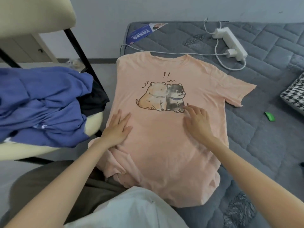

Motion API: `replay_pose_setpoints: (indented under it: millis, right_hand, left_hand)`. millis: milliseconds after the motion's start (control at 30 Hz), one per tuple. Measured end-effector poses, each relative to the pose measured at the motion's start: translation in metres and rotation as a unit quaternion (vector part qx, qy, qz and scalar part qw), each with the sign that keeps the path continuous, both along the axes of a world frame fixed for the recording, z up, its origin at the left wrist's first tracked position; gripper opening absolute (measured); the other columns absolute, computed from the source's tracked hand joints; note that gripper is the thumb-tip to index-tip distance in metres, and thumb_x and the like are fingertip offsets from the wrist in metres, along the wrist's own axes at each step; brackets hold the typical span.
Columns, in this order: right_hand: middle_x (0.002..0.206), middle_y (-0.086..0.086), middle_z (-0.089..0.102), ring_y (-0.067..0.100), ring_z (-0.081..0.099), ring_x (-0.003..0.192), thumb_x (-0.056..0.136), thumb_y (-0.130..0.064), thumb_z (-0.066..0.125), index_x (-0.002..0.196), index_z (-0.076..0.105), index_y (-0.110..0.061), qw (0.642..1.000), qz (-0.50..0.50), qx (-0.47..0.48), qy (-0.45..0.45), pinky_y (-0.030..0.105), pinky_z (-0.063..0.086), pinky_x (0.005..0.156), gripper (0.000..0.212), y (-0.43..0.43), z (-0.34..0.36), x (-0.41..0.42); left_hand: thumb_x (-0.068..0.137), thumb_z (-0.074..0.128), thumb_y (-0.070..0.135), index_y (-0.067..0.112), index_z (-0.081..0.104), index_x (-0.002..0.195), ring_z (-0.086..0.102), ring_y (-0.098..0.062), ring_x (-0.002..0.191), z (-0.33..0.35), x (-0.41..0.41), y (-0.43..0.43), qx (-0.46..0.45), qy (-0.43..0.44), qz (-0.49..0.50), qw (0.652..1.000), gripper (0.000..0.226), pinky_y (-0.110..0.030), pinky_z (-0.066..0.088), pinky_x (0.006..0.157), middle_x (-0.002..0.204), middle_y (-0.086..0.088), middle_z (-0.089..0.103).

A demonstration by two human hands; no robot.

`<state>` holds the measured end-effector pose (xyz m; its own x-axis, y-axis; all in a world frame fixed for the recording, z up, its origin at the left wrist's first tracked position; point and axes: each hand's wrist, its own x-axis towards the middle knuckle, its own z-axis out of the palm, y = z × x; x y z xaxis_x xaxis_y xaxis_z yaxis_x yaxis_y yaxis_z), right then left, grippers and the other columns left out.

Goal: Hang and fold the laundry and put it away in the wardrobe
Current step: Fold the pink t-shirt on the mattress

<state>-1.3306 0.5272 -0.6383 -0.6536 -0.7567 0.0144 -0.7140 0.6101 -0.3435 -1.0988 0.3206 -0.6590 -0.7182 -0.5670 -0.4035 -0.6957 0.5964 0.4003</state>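
A peach T-shirt [164, 145] with a print of two cartoon dogs lies face up on the grey quilted mattress [263, 129]. Its right sleeve is spread out; its left side hangs over the mattress edge and bunches near my lap. My left hand [117, 129] presses flat on the shirt's left side, fingers straight. My right hand [197, 120] rests on the shirt just below the print, fingers spread and relaxed. Neither hand holds anything.
A cream chair [92, 125] on the left carries a heap of blue clothing [42, 102] over a black garment [95, 99]. On the mattress lie a white power strip [230, 41] with cable, a blue leaflet [141, 33], a small green packet [269, 116] and a houndstooth cushion [294, 94].
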Motion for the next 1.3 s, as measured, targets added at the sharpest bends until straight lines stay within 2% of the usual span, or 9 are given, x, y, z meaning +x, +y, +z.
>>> replay_pose_setpoints:
  millis: [200,333,433,533,700,867,1033,1133,1300]
  right_hand:
    - [0.102,0.002,0.062,0.021,0.055,0.094,0.094,-0.019,0.052,0.111,0.061,-0.015,0.977,0.153,-0.039,-0.143,0.036,0.044,0.084,0.02,-0.025,0.028,0.081]
    - [0.088,-0.005,0.059,0.015,0.055,0.08,0.087,-0.036,0.064,0.1,0.058,-0.018,0.918,0.29,0.134,-0.234,0.031,0.045,0.075,0.024,-0.028,0.035,0.127]
    - [0.093,-0.008,0.054,0.016,0.052,0.093,0.075,-0.049,0.072,0.092,0.056,-0.024,0.898,0.348,0.21,-0.167,0.032,0.042,0.078,0.035,-0.026,0.024,0.155]
    - [0.098,-0.006,0.051,0.018,0.046,0.099,0.073,-0.049,0.072,0.088,0.055,-0.027,0.909,0.356,0.201,-0.082,0.034,0.034,0.078,0.032,-0.025,0.013,0.168]
    - [0.093,-0.002,0.062,0.016,0.053,0.086,0.083,-0.033,0.069,0.093,0.065,-0.016,0.93,0.297,0.148,-0.156,0.029,0.042,0.074,0.021,-0.026,0.01,0.155]
    - [0.067,-0.012,0.051,0.011,0.049,0.066,0.082,-0.025,0.072,0.084,0.061,-0.014,0.947,0.23,0.087,-0.207,0.012,0.033,0.052,0.015,-0.027,0.013,0.139]
    - [0.075,-0.003,0.057,0.017,0.052,0.069,0.075,-0.012,0.073,0.076,0.05,-0.018,0.947,0.235,0.059,-0.212,0.029,0.04,0.062,0.024,-0.027,0.012,0.145]
    - [0.07,-0.006,0.053,0.016,0.049,0.067,0.071,-0.003,0.068,0.069,0.045,-0.021,0.948,0.241,0.015,-0.209,0.032,0.039,0.062,0.03,-0.026,0.018,0.148]
    - [0.073,-0.012,0.058,0.004,0.051,0.062,0.082,-0.023,0.071,0.079,0.055,-0.02,0.926,0.224,-0.041,-0.301,0.014,0.041,0.06,0.017,-0.025,0.04,0.155]
  left_hand:
    - [0.079,0.063,0.059,0.04,0.017,0.146,0.004,-0.023,0.139,0.03,0.05,0.009,0.031,-0.012,-0.03,0.999,0.084,-0.041,0.02,0.111,0.151,0.001,0.001]
    - [0.057,0.068,0.054,0.028,0.034,0.099,0.033,-0.018,0.092,0.049,0.078,0.022,-0.107,0.019,-0.05,0.993,0.06,-0.032,0.031,0.075,0.1,0.004,0.033]
    - [0.063,0.074,0.048,0.025,0.039,0.075,0.046,-0.016,0.068,0.056,0.093,0.032,-0.005,0.043,-0.089,0.995,0.043,-0.027,0.032,0.056,0.072,0.005,0.051]
    - [0.067,0.075,0.049,0.021,0.055,0.084,0.053,-0.014,0.075,0.054,0.101,0.042,0.002,-0.009,-0.152,0.988,0.039,-0.023,0.034,0.055,0.082,0.006,0.06]
    - [0.065,0.076,0.049,0.023,0.047,0.116,0.043,-0.008,0.098,0.041,0.104,0.047,-0.078,-0.015,-0.188,0.979,0.065,-0.018,0.022,0.055,0.112,0.01,0.045]
    - [0.072,0.072,0.047,0.019,0.048,0.113,0.047,-0.014,0.098,0.031,0.101,0.051,-0.136,0.01,-0.189,0.972,0.056,-0.019,0.015,0.052,0.111,0.005,0.048]
    - [0.087,0.056,0.026,0.014,0.053,0.095,0.052,-0.019,0.089,0.032,0.102,0.048,-0.151,0.04,-0.187,0.97,0.014,-0.028,0.023,0.055,0.096,0.001,0.054]
    - [0.088,0.051,0.019,0.015,0.051,0.076,0.048,-0.019,0.074,0.042,0.1,0.047,-0.133,0.061,-0.139,0.979,0.013,-0.027,0.022,0.049,0.075,0.002,0.051]
    - [0.086,0.058,0.014,0.022,0.072,0.101,0.061,-0.016,0.083,0.077,0.096,0.031,-0.075,0.138,-0.061,0.986,0.022,-0.033,0.047,0.067,0.092,0.004,0.071]
